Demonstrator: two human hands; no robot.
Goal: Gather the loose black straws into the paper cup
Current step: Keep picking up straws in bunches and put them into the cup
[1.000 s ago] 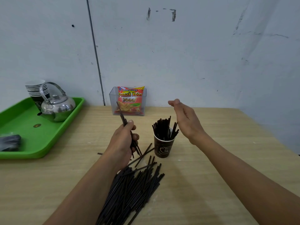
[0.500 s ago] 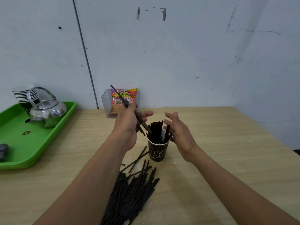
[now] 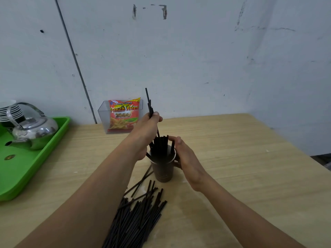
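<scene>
Feeding a small bundle of straws (image 3: 150, 104) into the paper cup (image 3: 163, 169), the left hand (image 3: 146, 133) pinches them nearly upright, with their lower ends down among the straws standing in the cup. The right hand (image 3: 186, 158), at the cup's 3 o'clock, curls round its side and steadies it. The job looks less than half done. A big pile of loose straws (image 3: 136, 217) lies on the worktop (image 3: 232, 176) at the cup's 6 to 7 o'clock, with a few strays just beside the cup's base.
</scene>
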